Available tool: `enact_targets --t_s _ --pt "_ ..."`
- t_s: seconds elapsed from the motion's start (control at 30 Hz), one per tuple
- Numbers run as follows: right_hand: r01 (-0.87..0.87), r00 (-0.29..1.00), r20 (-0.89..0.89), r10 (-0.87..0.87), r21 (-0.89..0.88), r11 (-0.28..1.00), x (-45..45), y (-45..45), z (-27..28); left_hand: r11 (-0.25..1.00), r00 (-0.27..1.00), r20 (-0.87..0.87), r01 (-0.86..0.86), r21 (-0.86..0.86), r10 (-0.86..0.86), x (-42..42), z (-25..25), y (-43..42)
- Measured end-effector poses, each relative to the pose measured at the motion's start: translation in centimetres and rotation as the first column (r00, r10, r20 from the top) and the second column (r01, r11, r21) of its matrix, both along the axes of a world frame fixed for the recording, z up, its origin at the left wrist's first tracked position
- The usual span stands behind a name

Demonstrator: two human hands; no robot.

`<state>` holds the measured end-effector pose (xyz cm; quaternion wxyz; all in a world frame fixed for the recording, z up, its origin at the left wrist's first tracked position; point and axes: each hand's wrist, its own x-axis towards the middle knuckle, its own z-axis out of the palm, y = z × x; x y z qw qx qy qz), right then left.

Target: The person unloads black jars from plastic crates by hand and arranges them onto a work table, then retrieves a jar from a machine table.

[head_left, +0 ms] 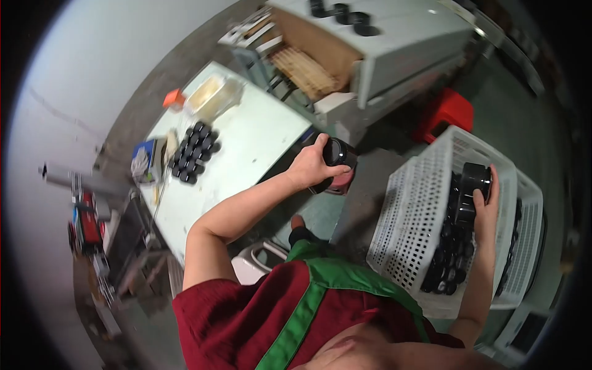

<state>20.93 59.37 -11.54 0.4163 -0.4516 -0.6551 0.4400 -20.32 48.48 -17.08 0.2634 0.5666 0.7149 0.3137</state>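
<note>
My left hand is wrapped round black glossy jars, held out between the table and the basket; how many it holds I cannot tell. Over at the right, my right hand grips a black jar with another dark jar just below it, inside the white plastic basket. More black jars fill the lower part of that basket. On the white table, several small black jars stand in a tight cluster.
Near the cluster are a clear plastic tub, an orange box and a blue box. Several black pieces lie on a white machine. A red stool stands behind the basket; a white chair is beside my legs.
</note>
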Motion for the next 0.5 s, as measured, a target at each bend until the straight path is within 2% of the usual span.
enact_targets --t_s 0.07,0.13,0.2,0.27,0.33,0.43,0.5 --pt "-0.191 0.982 -0.024 0.19 -0.092 0.977 -7.6 0.4 -0.5 0.992 0.99 -0.072 -0.12 -0.036 0.117 -5.5 -2.8 -3.2" --pt "-0.445 0.885 0.224 0.407 0.158 0.881 -16.7 0.1 -2.5 0.966 0.968 -0.126 -0.231 -0.118 0.216 -10.9 -5.3 -6.2" --pt "-0.546 0.804 0.264 0.532 -0.025 0.837 -26.1 0.0 -6.1 0.921 0.935 -0.134 -0.347 -0.175 0.327 -16.3 -8.5 -9.1" --pt "-0.671 0.703 0.375 0.605 0.066 0.739 -35.2 0.3 -11.9 0.849 0.873 -0.178 -0.485 -0.208 0.454 -21.2 -11.9 -11.5" --pt "-0.739 0.62 0.466 0.632 0.074 0.67 -44.2 -0.3 -17.0 0.773 0.807 -0.221 -0.589 -0.237 0.548 -25.5 -14.8 -13.6" --pt "-0.742 0.525 0.561 0.64 -0.067 0.667 -56.3 -2.1 -23.3 0.68 0.75 -0.362 -0.658 -0.324 0.553 -31.2 -17.9 -15.2" --pt "-0.725 0.448 0.658 0.605 -0.127 0.676 -63.1 -3.2 -25.5 0.673 0.746 -0.405 -0.659 -0.336 0.529 -34.5 -19.9 -14.9"
